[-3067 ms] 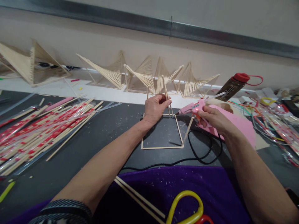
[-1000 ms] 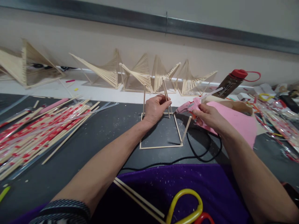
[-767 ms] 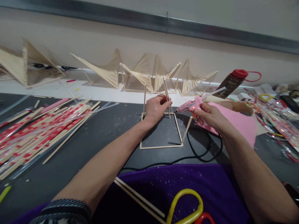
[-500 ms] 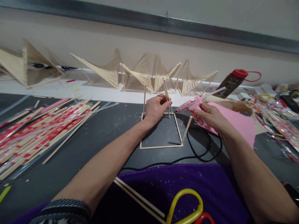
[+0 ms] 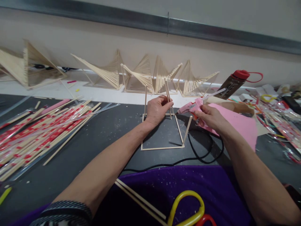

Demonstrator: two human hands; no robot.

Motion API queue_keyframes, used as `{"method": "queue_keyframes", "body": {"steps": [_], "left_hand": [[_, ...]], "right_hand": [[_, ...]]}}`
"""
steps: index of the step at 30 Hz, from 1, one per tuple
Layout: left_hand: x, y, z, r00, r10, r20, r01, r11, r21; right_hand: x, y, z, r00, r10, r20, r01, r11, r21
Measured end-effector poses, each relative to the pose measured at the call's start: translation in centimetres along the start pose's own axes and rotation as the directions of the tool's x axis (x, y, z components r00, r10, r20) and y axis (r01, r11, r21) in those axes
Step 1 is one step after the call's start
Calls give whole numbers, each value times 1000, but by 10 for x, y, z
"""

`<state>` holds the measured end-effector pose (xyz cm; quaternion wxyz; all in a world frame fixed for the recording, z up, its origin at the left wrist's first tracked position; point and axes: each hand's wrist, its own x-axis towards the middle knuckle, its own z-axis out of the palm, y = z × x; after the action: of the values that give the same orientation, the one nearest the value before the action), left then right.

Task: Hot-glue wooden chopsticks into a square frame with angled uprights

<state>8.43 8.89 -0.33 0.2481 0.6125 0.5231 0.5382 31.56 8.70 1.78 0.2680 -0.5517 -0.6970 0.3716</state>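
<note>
My left hand [image 5: 158, 109] is closed on upright wooden sticks [image 5: 167, 89] at the far right corner of a square stick frame [image 5: 162, 147] lying on the dark tabletop. Pink and slim, a hot glue gun [image 5: 191, 106] sits in my right hand [image 5: 210, 116], its nozzle at that same corner close to the base of the sticks. A clear glue stick juts from the gun's back. Another upright stick [image 5: 187, 130] leans outward at the near right corner, and one more [image 5: 145, 99] stands at the far left. My left fingertips are partly hidden.
Packaged wooden sticks [image 5: 47, 131] cover the left side. Finished twisted stick models [image 5: 105, 72] line the wall. A bottle [image 5: 232, 83] and pink sheet [image 5: 242, 122] are at right. A black cord [image 5: 164, 164] crosses in front; yellow-handled scissors [image 5: 174, 210] and purple cloth [image 5: 218, 191] lie nearest.
The near right upright stick now leans slightly less to the right. My hands and the glue gun have barely moved.
</note>
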Motion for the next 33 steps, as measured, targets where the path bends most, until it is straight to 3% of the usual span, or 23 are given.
{"method": "queue_keyframes", "body": {"steps": [23, 33], "left_hand": [[-1, 4, 1, 1000, 9, 0, -9, 998, 58], [0, 1, 2, 1000, 31, 3, -31, 998, 63]], "right_hand": [[4, 6, -1, 1000, 26, -2, -26, 999, 31], [-6, -11, -1, 997, -11, -80, 10, 1000, -4]]}}
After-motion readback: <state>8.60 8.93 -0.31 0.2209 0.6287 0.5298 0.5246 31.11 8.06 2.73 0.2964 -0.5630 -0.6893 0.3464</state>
